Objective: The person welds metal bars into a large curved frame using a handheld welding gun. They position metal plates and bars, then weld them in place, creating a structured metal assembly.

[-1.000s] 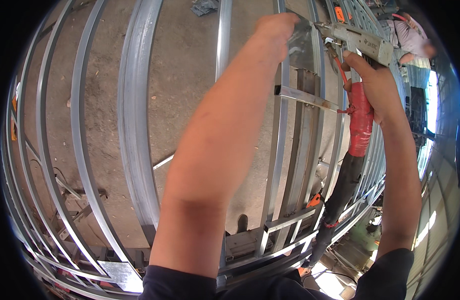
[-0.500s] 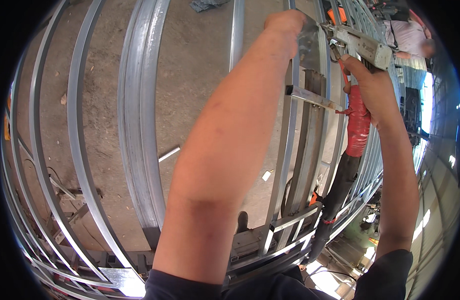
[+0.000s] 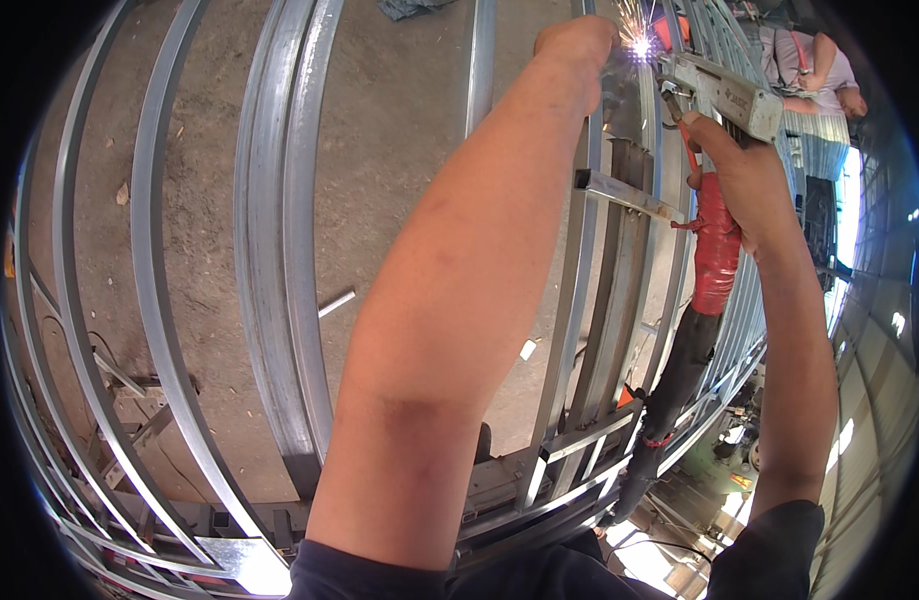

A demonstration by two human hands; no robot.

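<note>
Two hands work high up at the far end of a metal frame. The right hand (image 3: 739, 170) is closed around the handle of a welding torch (image 3: 724, 95), whose tip throws sparks (image 3: 639, 45) against a steel bar (image 3: 584, 300) of the frame. Just left of the sparks, the left hand (image 3: 579, 45) is curled into a fist against the top of that same bar; whether it grips anything I cannot tell. Below the right hand, a thick hose wrapped in red tape (image 3: 716, 250) hangs from the torch and turns black (image 3: 669, 400) lower down. Between the two forearms, a short square tube (image 3: 624, 195) sticks out sideways from the frame. Left of the left arm, more long steel rails (image 3: 279, 250) lie side by side over a dirt floor (image 3: 399, 150), with a small piece of pipe (image 3: 336, 302) on the ground. Beyond the right hand, another person (image 3: 809, 70) stands near a corrugated wall.
</note>
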